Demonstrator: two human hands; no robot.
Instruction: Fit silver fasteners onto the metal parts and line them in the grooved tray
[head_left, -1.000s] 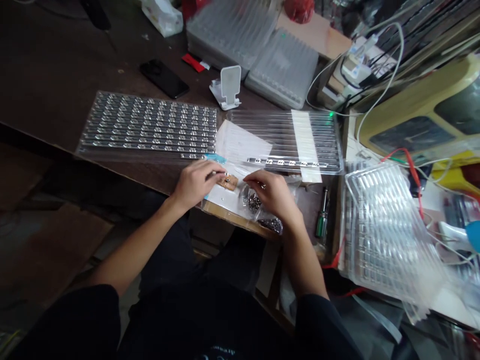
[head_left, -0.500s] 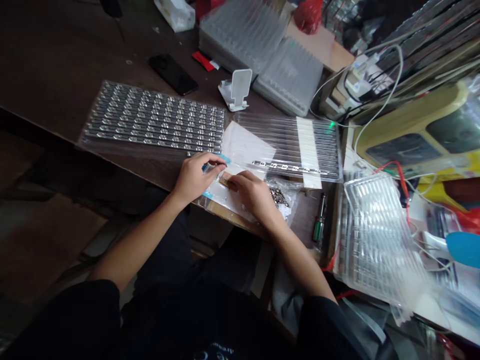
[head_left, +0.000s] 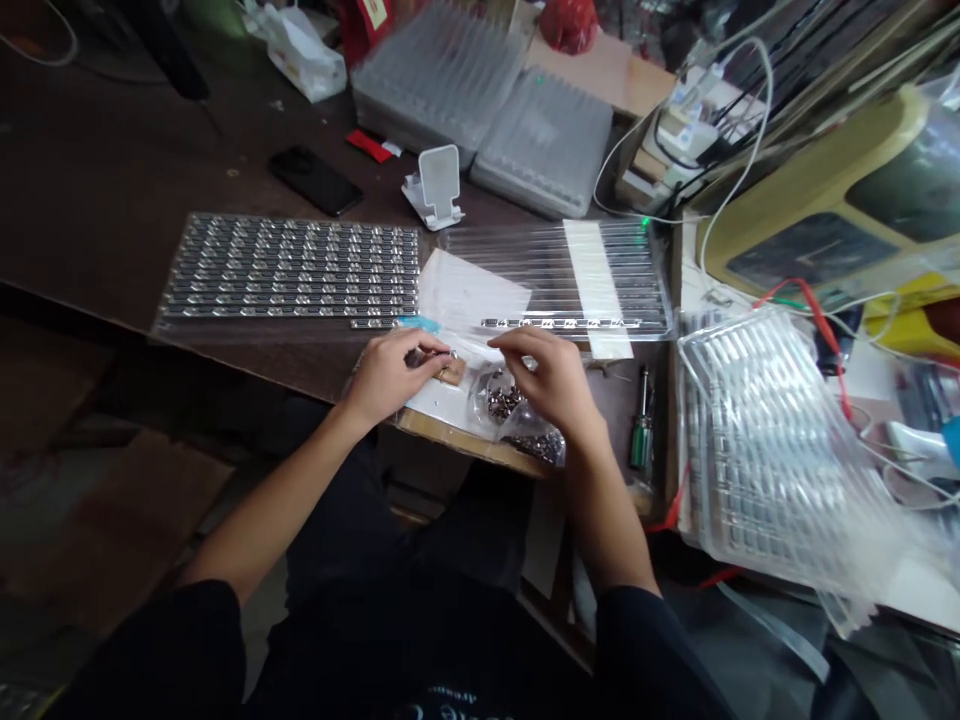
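My left hand (head_left: 394,372) is pinched at the left edge of a small brown block (head_left: 451,371), on something too small to make out. My right hand (head_left: 551,375) hovers over a clear bag of small metal parts (head_left: 504,398), thumb and forefinger apart, with nothing visible between them. Just beyond it, a metal strip (head_left: 559,323) lies along the near edge of a clear ribbed tray (head_left: 525,240). A tray filled with rows of metal strips (head_left: 292,265) is on the left. White paper (head_left: 476,290) lies between the trays.
A black phone (head_left: 315,180) and a white stand (head_left: 437,190) are behind the trays. Stacked clear trays (head_left: 544,135) stand farther back. A green-handled screwdriver (head_left: 641,430) lies at the right, beside more clear trays (head_left: 780,450).
My right hand has moved off the brown block to the right, over the bag, and its fingers have parted. My left hand stays by the block. The camera view has shifted.
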